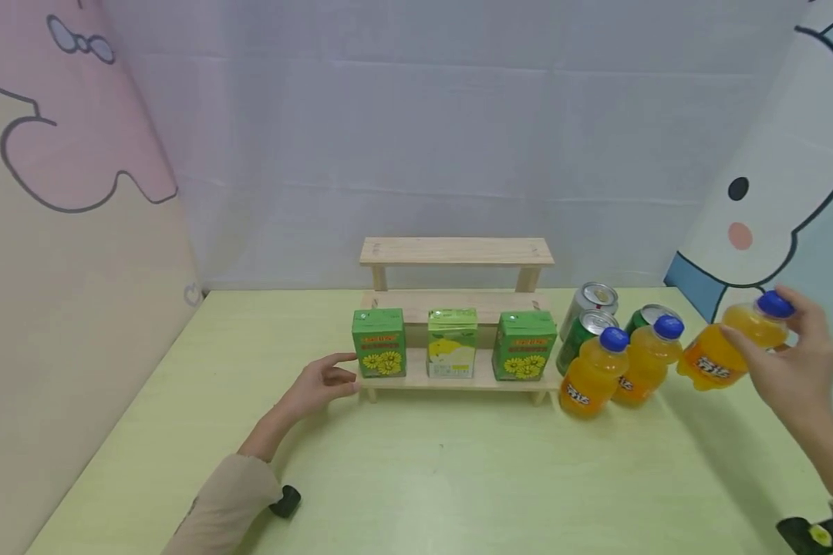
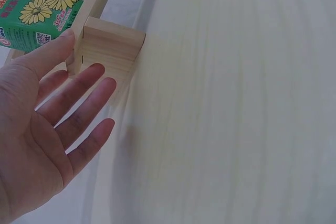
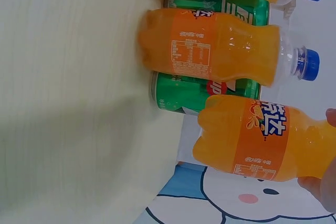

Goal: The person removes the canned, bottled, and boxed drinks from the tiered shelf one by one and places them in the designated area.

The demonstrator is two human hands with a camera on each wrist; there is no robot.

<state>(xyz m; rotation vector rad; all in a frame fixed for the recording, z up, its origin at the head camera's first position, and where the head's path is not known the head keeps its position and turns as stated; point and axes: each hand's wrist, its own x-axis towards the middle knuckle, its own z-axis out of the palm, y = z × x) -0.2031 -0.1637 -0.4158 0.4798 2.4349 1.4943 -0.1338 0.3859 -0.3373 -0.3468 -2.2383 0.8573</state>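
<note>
In the head view my right hand (image 1: 805, 366) grips an orange soda bottle (image 1: 713, 358) near its blue cap. The bottle is tilted and raised off the table at the right; the right wrist view shows its base beside a green can (image 3: 178, 93). Two more orange soda bottles, one in front (image 1: 586, 378) and one behind (image 1: 644, 362), stand to its left. My left hand (image 1: 319, 383) is at the left end of a wooden tiered shelf (image 1: 458, 250), fingers relaxed, thumb and index by its edge in the left wrist view. It holds nothing.
Three green drink cartons stand on the lowest tier: left (image 1: 379, 343), middle (image 1: 451, 344) and right (image 1: 525, 347). Behind the bottles are a silver can (image 1: 586, 301) and green cans (image 1: 583, 335). A pale curtain (image 1: 423, 154) hangs behind the table (image 1: 416, 470).
</note>
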